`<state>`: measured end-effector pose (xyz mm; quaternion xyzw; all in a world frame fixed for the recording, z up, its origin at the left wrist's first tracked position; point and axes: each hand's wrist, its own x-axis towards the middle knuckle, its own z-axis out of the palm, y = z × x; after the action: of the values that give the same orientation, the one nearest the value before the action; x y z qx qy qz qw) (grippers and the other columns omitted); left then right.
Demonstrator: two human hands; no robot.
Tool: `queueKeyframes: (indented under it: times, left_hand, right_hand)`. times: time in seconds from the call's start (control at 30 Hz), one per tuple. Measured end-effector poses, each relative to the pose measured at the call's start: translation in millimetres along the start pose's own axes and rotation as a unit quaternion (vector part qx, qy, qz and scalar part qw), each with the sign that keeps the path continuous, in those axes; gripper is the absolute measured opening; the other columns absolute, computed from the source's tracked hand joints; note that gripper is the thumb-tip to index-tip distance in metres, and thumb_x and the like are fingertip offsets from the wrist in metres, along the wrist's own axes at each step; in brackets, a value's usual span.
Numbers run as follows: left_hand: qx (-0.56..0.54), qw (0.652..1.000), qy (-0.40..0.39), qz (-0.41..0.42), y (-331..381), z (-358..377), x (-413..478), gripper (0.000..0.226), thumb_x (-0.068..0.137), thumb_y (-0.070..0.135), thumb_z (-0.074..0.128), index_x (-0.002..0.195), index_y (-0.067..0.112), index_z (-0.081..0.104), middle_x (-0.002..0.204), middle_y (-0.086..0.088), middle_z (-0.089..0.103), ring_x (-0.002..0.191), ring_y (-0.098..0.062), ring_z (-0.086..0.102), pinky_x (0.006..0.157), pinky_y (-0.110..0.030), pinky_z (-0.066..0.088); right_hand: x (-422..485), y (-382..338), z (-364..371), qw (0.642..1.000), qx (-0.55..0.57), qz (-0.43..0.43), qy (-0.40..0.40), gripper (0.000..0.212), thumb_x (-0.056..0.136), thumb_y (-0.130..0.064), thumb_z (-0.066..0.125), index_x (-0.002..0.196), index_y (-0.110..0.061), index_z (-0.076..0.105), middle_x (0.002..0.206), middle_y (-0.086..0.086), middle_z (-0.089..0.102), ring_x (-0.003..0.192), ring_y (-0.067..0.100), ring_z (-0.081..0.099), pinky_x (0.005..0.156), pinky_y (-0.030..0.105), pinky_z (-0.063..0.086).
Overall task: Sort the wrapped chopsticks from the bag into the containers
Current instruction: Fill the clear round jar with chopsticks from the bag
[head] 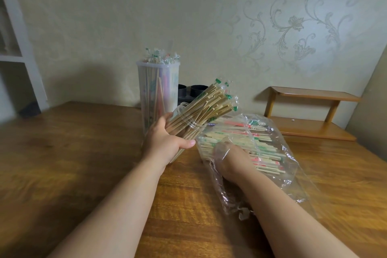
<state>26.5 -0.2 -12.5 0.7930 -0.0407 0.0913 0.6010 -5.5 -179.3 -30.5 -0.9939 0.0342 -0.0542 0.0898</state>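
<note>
My left hand point(165, 142) grips a clear round jar point(188, 119), tilted toward the right and packed with green-tipped wrapped chopsticks point(211, 102) that stick out of its mouth. My right hand point(230, 159) is inside a clear plastic bag point(278, 153) lying on the wooden table point(62, 153), its fingers among the pink- and green-wrapped chopsticks point(259, 144) piled there; the plastic veils the fingers, so their hold is unclear. A tall translucent container point(157, 90) stands upright behind the jar, full of wrapped chopsticks.
Two black cylinders point(192, 92) sit against the wall behind the tall container. A low wooden shelf point(310, 115) stands at the table's back right. White shelving point(16, 52) is at the far left.
</note>
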Motion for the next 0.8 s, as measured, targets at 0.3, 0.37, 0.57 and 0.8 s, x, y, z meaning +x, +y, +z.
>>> queueKeyframes:
  times: [0.3,0.37,0.57,0.8]
  left_hand:
    - [0.001,1.0,-0.005,-0.002,0.9,-0.1,-1.4,0.098,0.058,0.021,0.091,0.14,0.041,0.04,0.14,0.006,0.046,0.129,-0.025,0.045,0.106,-0.056,0.041]
    - [0.003,1.0,-0.004,0.0,1.4,-0.4,-1.9,0.097,0.059,0.021,0.091,0.14,0.04,0.04,0.14,0.006,0.046,0.129,-0.026,0.045,0.106,-0.055,0.041]
    - [0.004,1.0,-0.005,0.001,3.3,-1.4,-2.4,0.096,0.062,0.02,0.09,0.142,0.038,0.039,0.141,0.006,0.045,0.13,-0.025,0.043,0.107,-0.055,0.04]
    - [0.0,1.0,-0.007,-0.003,1.3,-0.9,-1.7,0.097,0.06,0.021,0.09,0.14,0.04,0.039,0.14,0.007,0.047,0.129,-0.025,0.045,0.107,-0.054,0.041]
  right_hand:
    - [-2.6,-1.5,-5.7,1.0,0.003,0.006,-0.026,0.012,0.093,-0.021,0.05,0.095,-0.011,0.057,0.106,0.014,0.065,0.094,0.032,0.063,0.075,0.034,0.052]
    - [-3.6,-1.7,-5.1,1.0,0.012,0.005,-0.026,0.019,0.094,-0.022,0.051,0.102,-0.007,0.059,0.109,0.015,0.064,0.097,0.033,0.062,0.081,0.036,0.053]
    - [-7.8,-1.7,-4.9,1.0,0.01,0.026,-0.009,0.018,0.094,-0.027,0.052,0.098,-0.01,0.058,0.104,0.012,0.063,0.092,0.033,0.061,0.076,0.035,0.052]
    - [-15.9,-3.2,-17.1,0.998,0.003,0.042,0.038,0.011,0.09,-0.013,0.051,0.083,-0.022,0.049,0.096,0.005,0.062,0.08,0.029,0.054,0.067,0.031,0.043]
